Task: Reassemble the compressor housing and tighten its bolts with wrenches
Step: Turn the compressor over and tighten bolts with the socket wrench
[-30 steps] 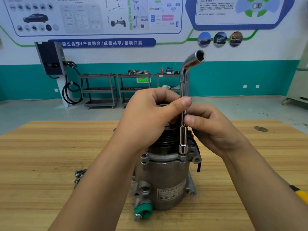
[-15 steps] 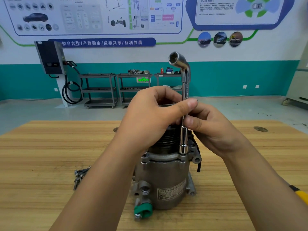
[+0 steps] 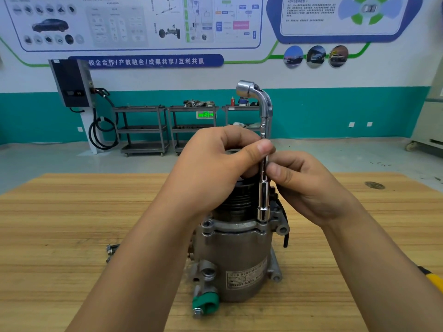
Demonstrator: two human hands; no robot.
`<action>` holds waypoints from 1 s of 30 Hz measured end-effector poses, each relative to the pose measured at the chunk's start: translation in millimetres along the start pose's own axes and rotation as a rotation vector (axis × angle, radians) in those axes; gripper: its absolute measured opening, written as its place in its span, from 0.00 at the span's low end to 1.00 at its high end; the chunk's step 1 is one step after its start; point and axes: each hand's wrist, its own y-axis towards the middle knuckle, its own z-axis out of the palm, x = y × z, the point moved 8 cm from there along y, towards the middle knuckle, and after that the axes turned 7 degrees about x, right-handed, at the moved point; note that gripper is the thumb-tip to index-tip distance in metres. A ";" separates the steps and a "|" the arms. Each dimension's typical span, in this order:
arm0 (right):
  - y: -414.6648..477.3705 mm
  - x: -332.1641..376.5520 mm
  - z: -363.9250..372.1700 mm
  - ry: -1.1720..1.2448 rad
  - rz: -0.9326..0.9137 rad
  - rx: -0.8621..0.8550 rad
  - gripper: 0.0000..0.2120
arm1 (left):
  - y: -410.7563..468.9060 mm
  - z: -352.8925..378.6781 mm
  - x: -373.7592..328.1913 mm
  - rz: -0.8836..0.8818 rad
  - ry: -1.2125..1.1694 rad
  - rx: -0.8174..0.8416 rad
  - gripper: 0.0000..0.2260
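Note:
A grey metal compressor stands upright on the wooden table, with a black ribbed pulley on top and a green cap near its base. A chrome L-shaped socket wrench stands vertically, its lower socket seated on a bolt at the housing flange's right side and its bent head pointing left. My left hand pinches the wrench shaft with thumb and fingers. Just below, my right hand pinches the same shaft from the right. The bolt under the socket is hidden.
Several loose bolts lie on the table left of the compressor, partly behind my left forearm. A yellow-handled tool shows at the right edge. Metal shelf carts and a wall charger stand by the far wall.
The wrench has turned on the bolt: its bent head swung from pointing right to pointing left. Both hands stay on the shaft, and the compressor has not moved.

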 end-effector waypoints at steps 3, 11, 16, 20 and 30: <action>1.1 -0.2 0.3 -0.036 0.009 -0.014 0.15 | 0.0 1.4 -0.3 0.004 0.009 0.019 0.07; 3.1 1.4 2.6 -0.087 -0.007 0.006 0.13 | -3.0 -1.8 -1.0 -0.021 -0.024 -0.111 0.09; 3.2 3.3 2.8 -0.080 -0.018 0.011 0.13 | -3.2 -3.9 -2.4 -0.023 0.044 -0.160 0.08; 3.3 4.6 4.2 -0.067 -0.027 0.019 0.13 | -2.9 -3.6 -2.4 -0.016 0.040 -0.138 0.07; -0.2 -0.1 3.1 -0.015 -0.004 0.080 0.18 | -0.5 -5.3 -2.3 0.017 0.066 -0.111 0.05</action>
